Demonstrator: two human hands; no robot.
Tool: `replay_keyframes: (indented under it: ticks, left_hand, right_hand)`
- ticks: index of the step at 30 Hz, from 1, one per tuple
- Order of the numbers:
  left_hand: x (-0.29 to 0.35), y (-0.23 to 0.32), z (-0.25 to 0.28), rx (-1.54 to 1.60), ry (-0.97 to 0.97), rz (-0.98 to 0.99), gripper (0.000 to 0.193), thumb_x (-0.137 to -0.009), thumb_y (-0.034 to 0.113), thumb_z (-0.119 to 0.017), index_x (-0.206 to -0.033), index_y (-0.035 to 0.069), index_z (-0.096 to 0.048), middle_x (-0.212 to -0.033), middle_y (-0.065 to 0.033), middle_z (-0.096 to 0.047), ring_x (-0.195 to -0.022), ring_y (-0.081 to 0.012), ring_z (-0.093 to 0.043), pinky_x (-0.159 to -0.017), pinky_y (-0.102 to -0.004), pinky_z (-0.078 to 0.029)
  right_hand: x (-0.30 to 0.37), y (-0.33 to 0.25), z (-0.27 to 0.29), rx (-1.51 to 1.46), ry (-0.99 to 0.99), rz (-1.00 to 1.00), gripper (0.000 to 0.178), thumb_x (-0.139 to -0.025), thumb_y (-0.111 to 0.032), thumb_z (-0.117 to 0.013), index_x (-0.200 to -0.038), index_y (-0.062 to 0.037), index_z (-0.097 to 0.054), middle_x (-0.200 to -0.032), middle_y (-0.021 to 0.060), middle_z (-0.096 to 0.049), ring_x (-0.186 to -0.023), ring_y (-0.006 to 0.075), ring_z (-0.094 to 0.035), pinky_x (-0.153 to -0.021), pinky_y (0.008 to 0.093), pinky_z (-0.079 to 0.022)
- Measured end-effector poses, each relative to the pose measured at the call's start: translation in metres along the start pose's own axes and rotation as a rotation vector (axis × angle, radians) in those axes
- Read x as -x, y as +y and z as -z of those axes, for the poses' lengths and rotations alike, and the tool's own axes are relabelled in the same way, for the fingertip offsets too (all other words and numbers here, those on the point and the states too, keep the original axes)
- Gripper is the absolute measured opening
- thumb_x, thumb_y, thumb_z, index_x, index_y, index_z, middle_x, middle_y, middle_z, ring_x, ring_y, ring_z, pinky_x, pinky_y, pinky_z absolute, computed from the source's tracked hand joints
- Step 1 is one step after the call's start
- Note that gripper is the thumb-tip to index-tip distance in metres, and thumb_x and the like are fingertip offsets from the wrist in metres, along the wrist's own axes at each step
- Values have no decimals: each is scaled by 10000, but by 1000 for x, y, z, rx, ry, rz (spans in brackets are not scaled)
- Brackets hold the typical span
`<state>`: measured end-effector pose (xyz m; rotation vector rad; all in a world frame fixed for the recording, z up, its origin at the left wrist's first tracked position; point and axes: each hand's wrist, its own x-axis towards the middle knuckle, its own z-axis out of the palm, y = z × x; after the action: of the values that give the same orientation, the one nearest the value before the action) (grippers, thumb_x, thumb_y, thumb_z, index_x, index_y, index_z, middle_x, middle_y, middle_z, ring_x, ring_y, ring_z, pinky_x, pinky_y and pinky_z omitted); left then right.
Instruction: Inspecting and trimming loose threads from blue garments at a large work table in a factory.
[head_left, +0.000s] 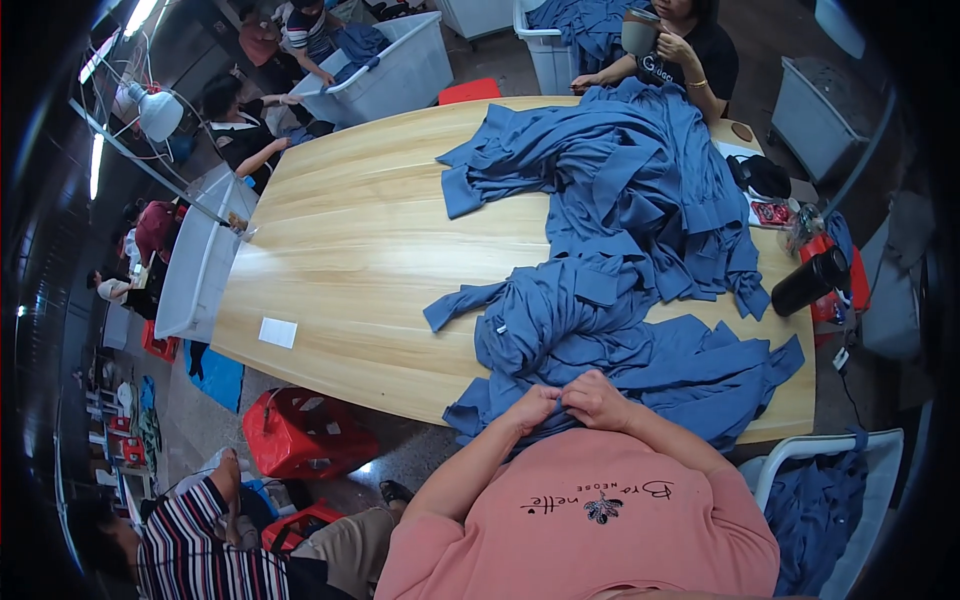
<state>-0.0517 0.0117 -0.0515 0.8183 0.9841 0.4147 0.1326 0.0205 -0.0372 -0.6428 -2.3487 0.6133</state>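
At the near edge of the wooden table [350, 250], my left hand [534, 409] and my right hand [597, 402] are close together. Both have their fingers pinched on a blue garment [690, 365] that spreads over the table to the right of them. The exact part between my fingertips is too small to make out. Just beyond my hands lies a bunched blue garment [545, 315], one narrow end of it reaching left. Farther back, a large heap of similar blue garments [640, 180] runs to the far edge.
A black bottle [810, 282] stands at the table's right edge. A white bin [885, 480] of blue cloth is at my right. A red stool [305, 435] and a seated person in stripes [200, 540] are at my left. Across the table, a person holds a mug [640, 32].
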Motion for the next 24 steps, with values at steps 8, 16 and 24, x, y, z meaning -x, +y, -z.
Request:
replay_keyframes:
  ticks: [8, 16, 24]
  left_hand:
    - [-6, -13, 3, 237, 30, 20, 102, -802, 34, -532, -793, 50, -632, -727, 2, -603, -596, -63, -536, -537, -182, -414]
    - [4, 42, -12, 331, 43, -103, 166, -830, 39, -482, -751, 58, -626, -723, 14, -596, -640, -66, -540, -581, -226, -449]
    - [2, 66, -19, -88, 133, -228, 80, -824, 36, -547, -805, 23, -624, -718, 8, -597, -625, -33, -527, -563, -172, -419]
  right_hand:
    - [-1, -1, 5, 44, -80, 21, 214, -609, -79, -654, -791, -102, -545, -816, 30, -545, -783, 202, -521, -711, 339, -352]
    - [-23, -23, 28, 172, 366, 57, 236, -652, -44, -604, -875, -46, -528, -864, 83, -577, -726, 247, -543, -679, 363, -390]
    - [-13, -41, 39, 237, 416, 24, 109, -668, -65, -575, -776, -53, -566, -930, 61, -586, -859, 219, -553, -746, 347, -368]
